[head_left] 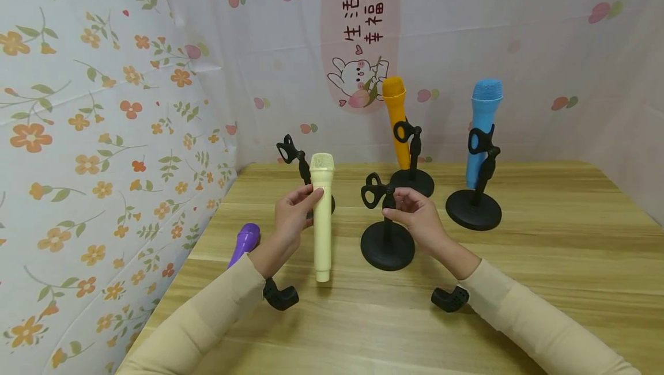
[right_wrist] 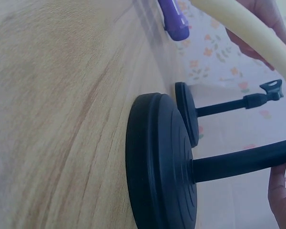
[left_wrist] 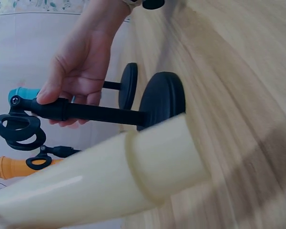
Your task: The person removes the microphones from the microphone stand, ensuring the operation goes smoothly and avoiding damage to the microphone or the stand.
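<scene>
My left hand (head_left: 293,213) grips a pale yellow microphone (head_left: 323,225) near its head and holds it upright. My right hand (head_left: 417,213) pinches the upper pole of a black microphone stand (head_left: 387,245), just below its clip (head_left: 374,192). The clip on that stand holds nothing, and its round base rests on the table. In the left wrist view, the microphone's tail end (left_wrist: 167,157) crosses in front of the stand's base. From the right wrist, the stand's base (right_wrist: 157,162) fills the middle, with the fingertips (right_wrist: 279,183) against the pole.
A second bare stand (head_left: 303,165) is behind the left hand. An orange microphone (head_left: 396,121) and a blue microphone (head_left: 482,127) sit in stands at the back. On the wooden table (head_left: 363,329) a purple microphone (head_left: 245,242) lies at the left, partly behind the forearm.
</scene>
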Tool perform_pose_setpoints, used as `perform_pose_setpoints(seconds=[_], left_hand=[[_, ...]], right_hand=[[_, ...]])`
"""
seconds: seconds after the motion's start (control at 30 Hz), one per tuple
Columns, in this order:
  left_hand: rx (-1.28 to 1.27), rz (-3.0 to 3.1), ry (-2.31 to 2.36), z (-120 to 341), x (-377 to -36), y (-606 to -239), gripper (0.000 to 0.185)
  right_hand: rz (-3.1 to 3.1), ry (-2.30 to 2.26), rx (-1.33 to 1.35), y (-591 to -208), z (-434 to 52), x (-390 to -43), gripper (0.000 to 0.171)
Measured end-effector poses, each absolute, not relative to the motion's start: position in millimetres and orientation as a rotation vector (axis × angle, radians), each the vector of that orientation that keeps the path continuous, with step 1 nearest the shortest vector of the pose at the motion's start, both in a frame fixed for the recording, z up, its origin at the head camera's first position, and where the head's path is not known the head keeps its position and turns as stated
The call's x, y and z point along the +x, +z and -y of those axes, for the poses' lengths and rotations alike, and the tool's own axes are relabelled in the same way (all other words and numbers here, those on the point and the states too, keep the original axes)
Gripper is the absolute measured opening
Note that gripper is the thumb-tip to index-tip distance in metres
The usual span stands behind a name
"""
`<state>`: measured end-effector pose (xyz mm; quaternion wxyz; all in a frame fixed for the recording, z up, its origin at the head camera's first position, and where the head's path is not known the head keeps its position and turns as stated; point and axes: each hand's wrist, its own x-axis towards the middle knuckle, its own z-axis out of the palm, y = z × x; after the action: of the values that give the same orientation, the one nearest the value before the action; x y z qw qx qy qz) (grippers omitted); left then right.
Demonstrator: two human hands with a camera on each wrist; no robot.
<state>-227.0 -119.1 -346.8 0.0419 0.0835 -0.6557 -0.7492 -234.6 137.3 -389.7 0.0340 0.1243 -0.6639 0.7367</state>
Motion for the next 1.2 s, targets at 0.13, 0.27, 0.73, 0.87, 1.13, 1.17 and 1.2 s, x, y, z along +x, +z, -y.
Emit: perform_pose_setpoints(seconds=[0.13,0.27,0.73,0.87,1.13,1.17,1.2], left_hand=[[0.245,2.054,-2.273,122.8,-223.0,-347.5,0.037],[0.271,2.108,-2.237,126.6,-219.7,-348.5,0.038],[0.305,2.205,-2.14,146.0,-210.4,-355.5,0.036],[0.312,2.222,-2.124,151.2,-208.7,-358.8,0.038],[0.364,2.293,-2.059,164.5,-202.0,-366.2,0.039],[0.365,2.304,-2.053,166.3,-201.2,-367.0,0.04],[0.365,2.318,-2.044,168.0,-200.6,-367.7,0.04]], right_hand=[[2.061,2.247,0.37,-388.0,-136.2,-235.5,0.029],[2.068,2.241,0.36,-387.3,-135.9,-236.9,0.028],[1.992,2.275,0.382,-371.1,-127.8,-248.9,0.031],[2.043,2.257,0.339,-366.4,-124.4,-252.3,0.032],[2.121,2.223,0.296,-361.3,-117.1,-262.0,0.042],[2.12,2.225,0.298,-360.7,-116.0,-263.7,0.042],[2.117,2.231,0.298,-360.1,-114.7,-265.5,0.043]])
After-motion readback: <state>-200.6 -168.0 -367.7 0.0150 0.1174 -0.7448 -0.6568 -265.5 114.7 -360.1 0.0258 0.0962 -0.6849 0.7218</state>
